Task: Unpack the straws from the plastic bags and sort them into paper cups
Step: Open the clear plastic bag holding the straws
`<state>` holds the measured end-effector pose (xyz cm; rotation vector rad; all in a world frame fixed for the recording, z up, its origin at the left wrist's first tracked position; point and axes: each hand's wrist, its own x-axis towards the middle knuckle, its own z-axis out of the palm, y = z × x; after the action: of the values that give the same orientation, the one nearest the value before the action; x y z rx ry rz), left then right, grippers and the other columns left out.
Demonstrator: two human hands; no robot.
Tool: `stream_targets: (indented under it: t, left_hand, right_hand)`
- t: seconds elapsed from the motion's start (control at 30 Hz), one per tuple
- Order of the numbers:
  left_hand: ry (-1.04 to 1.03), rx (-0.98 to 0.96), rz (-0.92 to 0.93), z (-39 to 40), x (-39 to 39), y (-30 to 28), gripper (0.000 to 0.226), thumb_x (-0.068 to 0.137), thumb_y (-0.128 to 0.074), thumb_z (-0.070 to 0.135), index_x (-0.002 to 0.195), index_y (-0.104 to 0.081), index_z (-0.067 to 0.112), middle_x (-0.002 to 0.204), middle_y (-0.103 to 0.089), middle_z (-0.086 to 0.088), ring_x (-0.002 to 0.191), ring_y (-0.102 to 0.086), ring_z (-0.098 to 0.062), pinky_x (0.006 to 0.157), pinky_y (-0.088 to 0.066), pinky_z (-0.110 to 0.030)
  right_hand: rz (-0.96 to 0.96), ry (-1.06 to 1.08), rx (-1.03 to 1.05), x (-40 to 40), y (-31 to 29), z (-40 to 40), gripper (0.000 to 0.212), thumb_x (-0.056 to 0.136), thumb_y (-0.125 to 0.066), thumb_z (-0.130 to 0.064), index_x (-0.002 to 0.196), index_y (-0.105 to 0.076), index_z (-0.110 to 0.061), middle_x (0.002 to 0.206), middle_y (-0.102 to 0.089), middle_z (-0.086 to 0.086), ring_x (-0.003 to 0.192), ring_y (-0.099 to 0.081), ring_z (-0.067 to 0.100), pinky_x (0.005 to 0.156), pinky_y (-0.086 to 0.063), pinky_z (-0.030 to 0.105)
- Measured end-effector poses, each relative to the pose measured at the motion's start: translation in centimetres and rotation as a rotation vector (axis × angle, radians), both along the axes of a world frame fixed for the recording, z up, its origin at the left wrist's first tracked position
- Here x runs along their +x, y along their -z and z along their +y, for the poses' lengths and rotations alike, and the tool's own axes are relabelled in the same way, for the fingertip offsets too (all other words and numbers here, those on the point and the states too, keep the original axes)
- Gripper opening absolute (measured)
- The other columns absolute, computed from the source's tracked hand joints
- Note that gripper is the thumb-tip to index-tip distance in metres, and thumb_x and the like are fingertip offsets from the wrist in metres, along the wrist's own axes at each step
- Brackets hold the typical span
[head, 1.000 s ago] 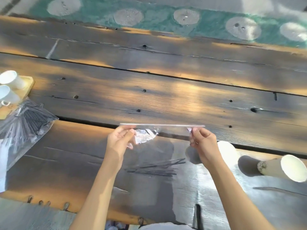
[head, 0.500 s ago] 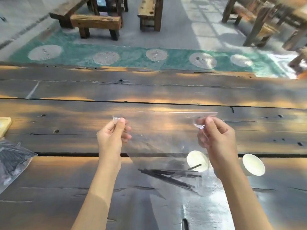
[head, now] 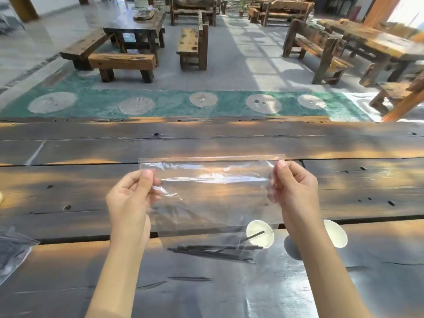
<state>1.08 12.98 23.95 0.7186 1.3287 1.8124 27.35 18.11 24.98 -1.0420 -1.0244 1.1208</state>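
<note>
Mid-task: one bag nearly emptied, no straws sorted yet.
My left hand (head: 130,198) and right hand (head: 296,187) pinched the clear bag (head: 213,193) above the worktop (head: 68,145); few straws (head: 213,250) inside, two cups (head: 260,234) lying near edge, unopened bag (head: 11,251) left.

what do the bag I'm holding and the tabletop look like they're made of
Bag: thin clear plastic film, glossy; the wood shows through it and it creases and glints. Tabletop: thick dark wooden planks, seemingly sealed, with grain, knots and gaps showing.

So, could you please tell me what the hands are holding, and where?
Both hands, left and right, pinch the clear plastic bag by its upper corners.
</note>
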Motion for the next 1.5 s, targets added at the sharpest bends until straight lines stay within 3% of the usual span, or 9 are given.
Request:
stream_targets:
  t: [0.1, 0.2, 0.37, 0.63, 0.8, 1.1, 1.27, 1.37, 1.5]
  left_hand:
    - [0.042, 0.014, -0.036, -0.6, 1.1, -1.1, 0.006, 0.089, -0.066, 0.012, 0.091, -0.069, 0.007, 0.065, -0.067, 0.003, 0.058, -0.06, -0.01, 0.055, -0.053, -0.019]
    - [0.109, 0.042, -0.044, -1.2, 3.2, -2.1, 0.008, 0.083, -0.069, 0.011, 0.088, -0.068, 0.004, 0.062, -0.065, 0.0, 0.055, -0.059, -0.012, 0.052, -0.051, -0.02]
    - [0.217, 0.096, 0.024, -1.7, 5.9, -3.5, 0.017, 0.073, -0.076, 0.013, 0.083, -0.068, 0.001, 0.061, -0.067, -0.006, 0.053, -0.059, -0.015, 0.05, -0.05, -0.022]
    - [0.442, 0.112, 0.103, -2.2, 7.4, -4.7, 0.016, 0.073, -0.075, 0.016, 0.08, -0.072, 0.002, 0.06, -0.061, -0.008, 0.051, -0.049, -0.016, 0.051, -0.043, -0.026]
    - [0.531, 0.056, 0.137, -2.7, 6.9, -4.8, 0.017, 0.069, -0.079, 0.022, 0.08, -0.078, 0.009, 0.064, -0.067, -0.009, 0.055, -0.056, -0.017, 0.051, -0.046, -0.023]
    - [0.654, 0.024, 0.16, -4.3, 5.9, -4.5, 0.011, 0.074, -0.081, 0.014, 0.083, -0.076, 0.009, 0.075, -0.073, -0.017, 0.062, -0.066, -0.021, 0.058, -0.052, -0.025]
    - [0.582, 0.054, 0.097, -4.6, 6.7, -4.7, 0.008, 0.081, -0.073, 0.01, 0.082, -0.074, 0.002, 0.074, -0.072, -0.022, 0.062, -0.067, -0.024, 0.059, -0.053, -0.025]
    - [0.54, 0.073, 0.132, -4.4, 7.1, -4.9, 0.008, 0.085, -0.072, 0.009, 0.086, -0.076, 0.002, 0.075, -0.073, -0.017, 0.067, -0.069, -0.023, 0.063, -0.056, -0.028]
    - [0.538, 0.116, 0.278, -4.3, 7.4, -5.1, 0.012, 0.089, -0.066, 0.005, 0.09, -0.078, 0.005, 0.072, -0.073, -0.012, 0.066, -0.067, -0.017, 0.065, -0.054, -0.025]
  right_hand:
    - [-0.14, 0.134, 0.006, 0.6, 0.0, 0.2, 0.009, 0.098, -0.06, -0.016, 0.094, -0.064, -0.009, 0.075, -0.061, 0.003, 0.059, -0.053, 0.017, 0.056, -0.043, 0.031]
    - [-0.588, 0.279, 0.174, 0.7, -0.1, -0.3, 0.035, 0.094, -0.064, -0.014, 0.127, -0.056, -0.014, 0.123, -0.058, 0.008, 0.108, -0.057, 0.015, 0.096, -0.048, 0.035]
    - [-1.008, 0.211, 0.639, -1.7, -1.6, -2.3, 0.02, 0.09, -0.068, -0.018, 0.109, -0.073, -0.019, 0.132, -0.056, 0.008, 0.13, -0.048, 0.029, 0.112, -0.024, 0.061]
    - [-0.811, -0.239, 0.701, -3.8, -4.1, -4.2, 0.014, 0.094, -0.065, -0.014, 0.107, -0.07, -0.015, 0.111, -0.069, -0.006, 0.117, -0.062, 0.013, 0.118, -0.022, 0.054]
    - [-0.638, -0.396, 0.532, -3.0, -5.1, -4.1, 0.019, 0.096, -0.062, -0.021, 0.112, -0.063, -0.012, 0.098, -0.069, -0.007, 0.092, -0.067, 0.015, 0.082, -0.053, 0.039]
    - [-0.593, -0.395, 0.393, -2.3, -5.4, -3.9, 0.015, 0.091, -0.066, -0.008, 0.087, -0.056, -0.019, 0.075, -0.058, 0.003, 0.062, -0.05, 0.027, 0.058, -0.044, 0.047]
    - [-0.7, -0.382, 0.555, -2.1, -5.1, -4.3, 0.009, 0.09, -0.065, 0.001, 0.089, -0.066, -0.007, 0.099, -0.065, -0.001, 0.091, -0.063, 0.017, 0.078, -0.048, 0.029]
    - [-0.726, -0.425, 0.524, -1.9, -4.9, -4.7, 0.01, 0.09, -0.07, -0.02, 0.091, -0.069, -0.011, 0.12, -0.06, 0.001, 0.111, -0.061, 0.017, 0.094, -0.046, 0.028]
    - [-0.724, -0.402, 0.492, -1.8, -4.4, -4.6, 0.022, 0.087, -0.073, -0.033, 0.09, -0.071, -0.011, 0.121, -0.059, -0.001, 0.111, -0.06, 0.017, 0.093, -0.047, 0.029]
